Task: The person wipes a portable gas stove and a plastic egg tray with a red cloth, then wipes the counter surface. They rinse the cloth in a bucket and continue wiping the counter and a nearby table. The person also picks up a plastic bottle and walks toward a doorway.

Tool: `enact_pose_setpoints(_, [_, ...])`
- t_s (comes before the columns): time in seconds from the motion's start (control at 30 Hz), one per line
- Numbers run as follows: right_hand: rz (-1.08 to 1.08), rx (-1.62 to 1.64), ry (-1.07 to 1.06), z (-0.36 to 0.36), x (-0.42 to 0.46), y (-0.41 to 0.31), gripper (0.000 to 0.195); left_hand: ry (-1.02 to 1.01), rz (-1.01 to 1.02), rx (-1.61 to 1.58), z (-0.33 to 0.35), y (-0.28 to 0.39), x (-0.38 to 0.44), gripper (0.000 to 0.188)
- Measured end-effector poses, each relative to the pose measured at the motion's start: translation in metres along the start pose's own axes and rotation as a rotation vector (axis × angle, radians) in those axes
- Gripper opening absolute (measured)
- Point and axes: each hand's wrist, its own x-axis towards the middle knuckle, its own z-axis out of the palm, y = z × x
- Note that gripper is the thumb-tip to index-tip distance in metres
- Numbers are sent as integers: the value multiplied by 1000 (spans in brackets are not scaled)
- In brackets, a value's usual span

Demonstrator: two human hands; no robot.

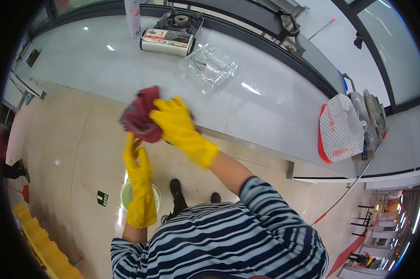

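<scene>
A dark red cloth (143,117), blurred and bunched up, is held over the front edge of the white counter (265,115). My right hand (178,127), in a yellow rubber glove, grips the cloth from its right side. My left hand (139,171), gloved the same way, reaches up to the cloth's lower edge with its fingers curled. Whether those fingers pinch the cloth or only touch it, I cannot tell. Below my left forearm a pale green bucket (126,196) stands on the tiled floor, partly hidden by the glove.
On the counter lie a clear plastic clamshell container (210,68), a portable gas stove (168,41) and a spray can (133,17). To the right sit a white dotted bag (340,130) and stacked plastic containers (368,111). A long pole (349,190) leans there. Yellow plastic (46,244) stands lower left.
</scene>
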Motion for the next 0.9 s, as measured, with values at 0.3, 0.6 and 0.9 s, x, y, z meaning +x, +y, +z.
enact_pose_setpoints(0.3, [-59, 100, -151, 60, 85, -30, 30, 36, 193, 482, -75, 19, 51, 71])
enact_pose_setpoints(0.6, [205, 326, 86, -10, -33, 26, 46, -418, 566, 770, 45, 50, 55, 80])
enact_pose_setpoints(0.9, [384, -102, 146, -103, -133, 74, 64, -469, 182, 170, 113, 60, 86, 50])
